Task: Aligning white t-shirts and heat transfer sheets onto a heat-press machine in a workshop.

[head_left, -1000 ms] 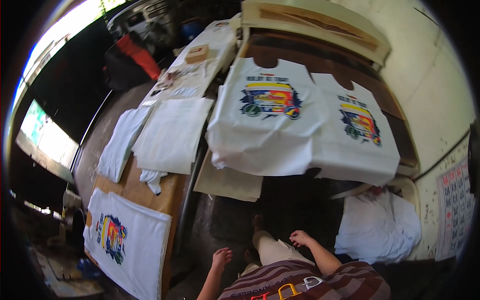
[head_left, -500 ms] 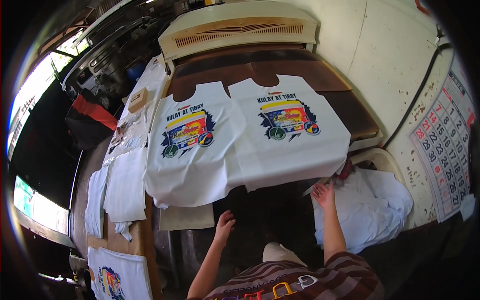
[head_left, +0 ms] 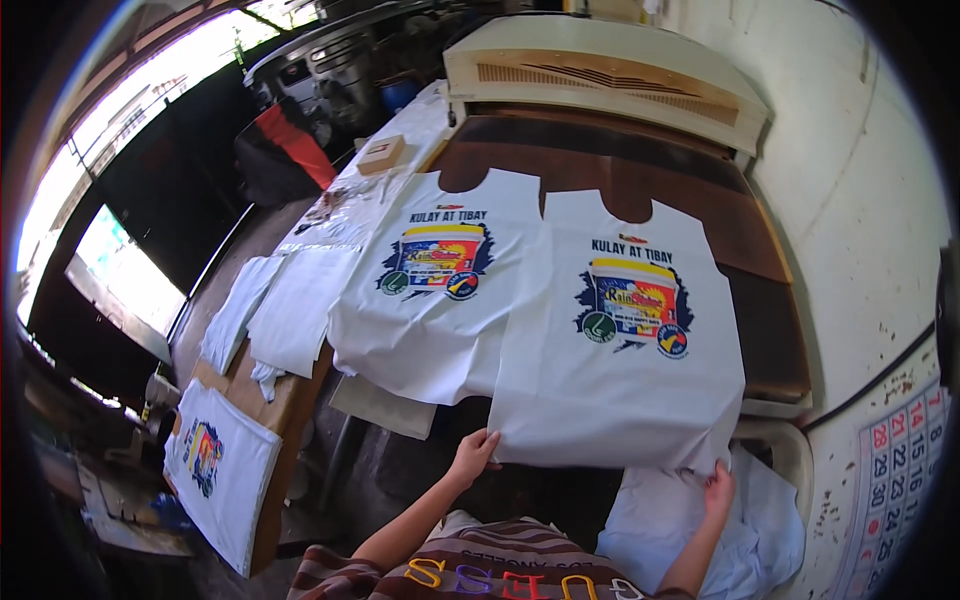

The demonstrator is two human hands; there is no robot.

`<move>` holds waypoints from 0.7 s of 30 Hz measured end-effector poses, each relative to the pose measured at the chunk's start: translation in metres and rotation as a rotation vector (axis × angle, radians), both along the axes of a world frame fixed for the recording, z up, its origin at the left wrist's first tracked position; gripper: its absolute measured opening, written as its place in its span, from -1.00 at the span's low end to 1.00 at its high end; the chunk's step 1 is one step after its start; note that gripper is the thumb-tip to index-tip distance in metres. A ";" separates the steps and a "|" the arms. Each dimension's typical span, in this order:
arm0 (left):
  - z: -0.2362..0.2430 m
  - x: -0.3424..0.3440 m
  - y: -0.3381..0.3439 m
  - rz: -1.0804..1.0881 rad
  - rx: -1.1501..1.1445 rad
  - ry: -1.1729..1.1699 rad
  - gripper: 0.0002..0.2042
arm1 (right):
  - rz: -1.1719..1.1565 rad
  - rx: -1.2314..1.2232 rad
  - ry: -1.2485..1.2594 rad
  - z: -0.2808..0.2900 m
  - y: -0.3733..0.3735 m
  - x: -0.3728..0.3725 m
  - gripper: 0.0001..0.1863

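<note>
Hands are well apart, each pinching a corner of the hem: L hand has the near left corner of the right panel, R hand has the near right one. That panel's lying on the brown bed, hem sticking out past the near edge. Neck scoop points away from the person, long axis runs near to far, pretty much straight, so the print reads right way up.

Looks-wise: white, tank-top cut, mostly smooth w/ a few soft creases. Print's a bucket, yellow lid, red/blue/yellow body, dark blue splash behind, round green badge lower L, multicolor round one lower R, dark lettering up top.

Other stuff: R forearm crosses a white cloth pile in a pale tub, & the hem hides some of it too. Calendar on the R wall. Left panel, same print, sits right beside, its inner edge looks overlapped. Over L, brown table w/ printed shirt stack, then white sheets & folded cloth. Further back, a small cardboard box, then the cream hood w/ slotted vent at the bed's far end. Bkgd machinery's too dim to make out.
</note>
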State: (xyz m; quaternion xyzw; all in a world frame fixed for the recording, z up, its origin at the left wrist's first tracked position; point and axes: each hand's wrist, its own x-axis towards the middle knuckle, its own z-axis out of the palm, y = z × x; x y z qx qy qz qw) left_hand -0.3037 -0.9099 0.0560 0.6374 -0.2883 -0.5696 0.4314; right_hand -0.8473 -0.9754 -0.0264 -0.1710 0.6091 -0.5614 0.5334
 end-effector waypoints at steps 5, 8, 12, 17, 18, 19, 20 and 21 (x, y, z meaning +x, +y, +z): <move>0.040 0.021 -0.021 -0.160 -0.024 -0.030 -0.71 | 0.242 0.092 0.317 0.110 -0.039 -0.006 -0.84; 0.089 0.060 -0.130 -0.231 -0.136 -0.374 -0.72 | 0.428 -0.240 0.522 0.224 -0.127 0.030 -0.88; 0.208 0.199 -0.245 0.208 -0.858 -0.529 -0.84 | 0.273 -0.957 0.024 0.383 -0.194 0.151 -0.81; 0.319 0.222 -0.200 0.345 -1.083 -0.061 -0.77 | 0.389 -0.803 0.434 0.399 -0.144 0.241 -0.75; 0.310 0.252 -0.188 0.377 -1.054 -0.114 -0.77 | 0.469 -0.758 0.415 0.388 -0.132 0.266 -0.76; 0.293 0.278 -0.181 0.415 -0.952 -0.214 -0.79 | 0.519 -0.714 0.432 0.364 -0.135 0.271 -0.86; 0.269 0.306 -0.171 0.460 -0.835 -0.314 -0.78 | 0.491 -0.656 0.417 0.354 -0.120 0.303 -0.87; 0.247 0.327 -0.158 0.467 -0.711 -0.351 -0.71 | 0.552 -0.595 0.434 0.334 -0.118 0.317 -0.87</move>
